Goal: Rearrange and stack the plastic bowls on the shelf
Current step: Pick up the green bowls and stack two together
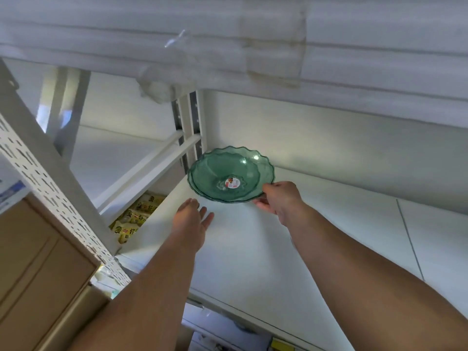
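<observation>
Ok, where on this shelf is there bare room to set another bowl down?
The shelf is bare right of the green bowls and in front of them, between the forearms. It is tighter at the left, where the bowls sit near the upright post, with the left hand close by.

We are seeing translucent green bowls [229, 173] with scalloped rims and a red-and-white sticker [231, 183], sitting on a plain white shelf [316, 236]. We are noticing yellow packets [136, 214] printed with dark characters, and a brown cardboard box [38, 262].
</observation>
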{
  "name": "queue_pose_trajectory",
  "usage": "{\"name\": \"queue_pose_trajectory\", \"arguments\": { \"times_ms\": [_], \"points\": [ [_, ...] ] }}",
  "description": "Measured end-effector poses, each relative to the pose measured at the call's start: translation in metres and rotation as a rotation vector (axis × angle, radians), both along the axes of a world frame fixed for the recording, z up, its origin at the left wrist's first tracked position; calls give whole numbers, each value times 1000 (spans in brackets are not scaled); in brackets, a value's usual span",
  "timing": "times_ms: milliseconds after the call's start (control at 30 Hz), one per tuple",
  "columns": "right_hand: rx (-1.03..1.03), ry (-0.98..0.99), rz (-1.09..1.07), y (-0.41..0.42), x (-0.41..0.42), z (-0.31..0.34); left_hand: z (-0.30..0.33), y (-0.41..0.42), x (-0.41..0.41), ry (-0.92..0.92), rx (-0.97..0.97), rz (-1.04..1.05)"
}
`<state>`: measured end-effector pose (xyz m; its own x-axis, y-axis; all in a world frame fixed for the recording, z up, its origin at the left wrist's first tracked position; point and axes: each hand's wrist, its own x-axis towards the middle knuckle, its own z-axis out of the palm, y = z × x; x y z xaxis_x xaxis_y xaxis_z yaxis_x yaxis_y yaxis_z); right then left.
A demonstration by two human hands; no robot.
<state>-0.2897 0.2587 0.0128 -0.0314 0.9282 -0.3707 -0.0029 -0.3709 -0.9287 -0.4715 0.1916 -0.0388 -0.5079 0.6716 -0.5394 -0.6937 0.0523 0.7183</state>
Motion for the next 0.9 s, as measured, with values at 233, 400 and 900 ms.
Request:
{"name": "queue_pose_trajectory", "arguments": {
  "times_ms": [233, 400, 900],
  "points": [
    [-56, -55, -7, 22, -30, -12, -2, 6, -7, -36, 51, -36],
    [-74, -160, 11, 31, -38, -21, 1, 9, -5, -43, 87, -69],
    [62, -556, 241, 32, -34, -19, 15, 11, 1, -12, 66, -85]
  ]
}}
